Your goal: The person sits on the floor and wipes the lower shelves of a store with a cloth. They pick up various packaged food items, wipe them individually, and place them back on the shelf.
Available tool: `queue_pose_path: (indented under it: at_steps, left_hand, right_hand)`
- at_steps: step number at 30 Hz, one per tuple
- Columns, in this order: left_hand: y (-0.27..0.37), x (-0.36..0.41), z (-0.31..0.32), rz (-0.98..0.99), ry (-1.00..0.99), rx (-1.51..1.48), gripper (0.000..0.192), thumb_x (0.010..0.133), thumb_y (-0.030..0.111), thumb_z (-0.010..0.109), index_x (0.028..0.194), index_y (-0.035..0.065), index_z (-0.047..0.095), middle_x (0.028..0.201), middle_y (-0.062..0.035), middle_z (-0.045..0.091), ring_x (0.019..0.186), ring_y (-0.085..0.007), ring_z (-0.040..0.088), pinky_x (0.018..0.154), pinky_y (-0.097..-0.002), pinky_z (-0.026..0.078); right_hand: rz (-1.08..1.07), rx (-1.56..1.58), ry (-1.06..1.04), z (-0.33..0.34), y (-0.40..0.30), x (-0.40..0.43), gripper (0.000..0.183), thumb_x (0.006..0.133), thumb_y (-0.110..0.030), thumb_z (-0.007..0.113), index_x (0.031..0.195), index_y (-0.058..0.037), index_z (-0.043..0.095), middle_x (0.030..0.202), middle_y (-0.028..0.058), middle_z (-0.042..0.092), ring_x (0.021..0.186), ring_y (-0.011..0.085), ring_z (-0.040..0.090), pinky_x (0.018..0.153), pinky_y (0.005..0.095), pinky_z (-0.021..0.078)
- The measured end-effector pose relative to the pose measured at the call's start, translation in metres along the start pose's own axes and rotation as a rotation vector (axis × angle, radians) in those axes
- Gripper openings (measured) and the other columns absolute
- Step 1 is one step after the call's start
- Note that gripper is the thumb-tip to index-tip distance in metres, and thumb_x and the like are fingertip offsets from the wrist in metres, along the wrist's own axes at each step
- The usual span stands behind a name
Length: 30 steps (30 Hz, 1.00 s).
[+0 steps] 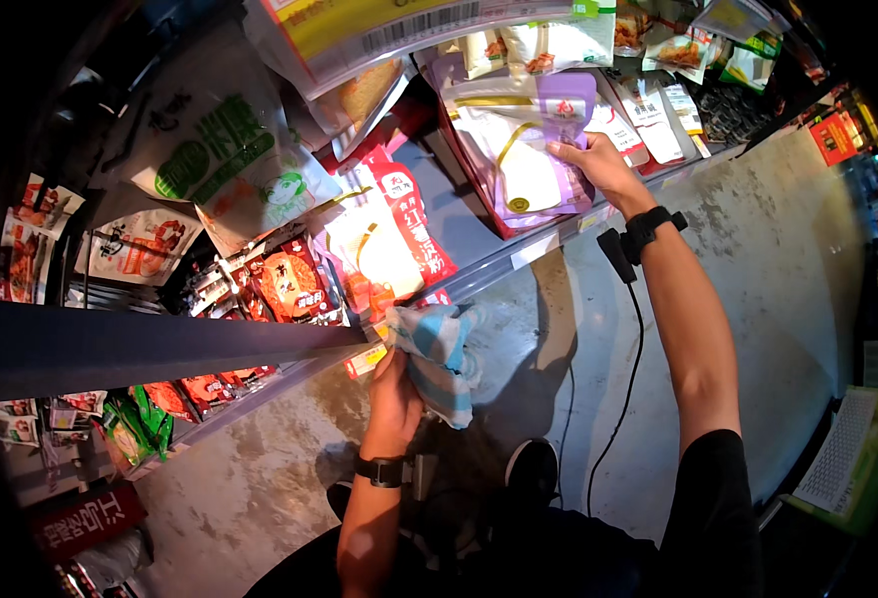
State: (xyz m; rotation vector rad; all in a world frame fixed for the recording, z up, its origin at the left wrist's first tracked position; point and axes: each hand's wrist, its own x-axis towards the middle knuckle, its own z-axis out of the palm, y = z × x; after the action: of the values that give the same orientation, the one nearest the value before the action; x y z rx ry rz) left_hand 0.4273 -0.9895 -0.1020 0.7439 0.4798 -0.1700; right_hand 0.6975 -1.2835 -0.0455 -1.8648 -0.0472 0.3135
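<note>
My left hand [396, 398] grips a blue, white and grey cloth [439, 359], which hangs in loose folds at the shelf's front edge. On the shelf, my right hand [605, 168] holds the right side of a purple-and-white plastic pouch [521, 176]. Its thumb lies over the pouch's face, while the other fingers are mostly hidden. That pouch lies on a stack of similar ones within a red carton [476, 179]. To the left, a red-and-white starch pouch [402, 232] rests near the front edge, and bare grey shelf board [446, 198] shows between them.
A dark shelf upright [170, 347] juts out at left, beside seasoning packets [289, 280] and a large white bag [222, 149]. White packets [652, 123] stand right of the carton. A price sign [409, 22] overhangs the shelf. A black cable [626, 389] hangs from my right wrist device.
</note>
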Motion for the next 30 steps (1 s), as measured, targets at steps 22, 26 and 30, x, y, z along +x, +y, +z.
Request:
queue_pose_path:
  at_steps: [22, 26, 30]
  left_hand:
    - [0.036, -0.009, -0.011, 0.083, 0.005, -0.073, 0.039, 0.097, 0.026, 0.041, 0.129, 0.0029, 0.045, 0.126, -0.0102, 0.053, 0.116, -0.0242, 0.049, 0.1, -0.0389, 0.038]
    - [0.039, -0.011, -0.014, 0.14, -0.056, -0.124, 0.041, 0.097, 0.026, 0.042, 0.13, 0.0032, 0.043, 0.128, -0.0104, 0.051, 0.118, -0.0241, 0.048, 0.101, -0.0391, 0.036]
    - [0.04, -0.011, -0.016, 0.144, -0.12, -0.131, 0.043, 0.097, 0.028, 0.043, 0.132, 0.0029, 0.041, 0.13, -0.0111, 0.049, 0.12, -0.0241, 0.047, 0.102, -0.0397, 0.035]
  right_hand:
    - [-0.336, -0.253, 0.298, 0.01, 0.022, 0.033, 0.022, 0.082, -0.005, 0.062, 0.102, 0.0032, 0.06, 0.079, 0.0083, 0.063, 0.07, 0.016, 0.056, 0.068, 0.0282, 0.0455]
    - [-0.218, -0.079, 0.292, 0.0, 0.033, 0.016, 0.021, 0.081, -0.002, 0.063, 0.1, 0.0052, 0.061, 0.075, 0.0012, 0.059, 0.068, 0.0076, 0.051, 0.064, 0.0224, 0.0426]
    - [-0.193, -0.186, 0.276, -0.003, 0.023, 0.008, 0.022, 0.08, -0.004, 0.064, 0.101, 0.0028, 0.063, 0.077, 0.0051, 0.065, 0.068, 0.0126, 0.058, 0.064, 0.0255, 0.0457]
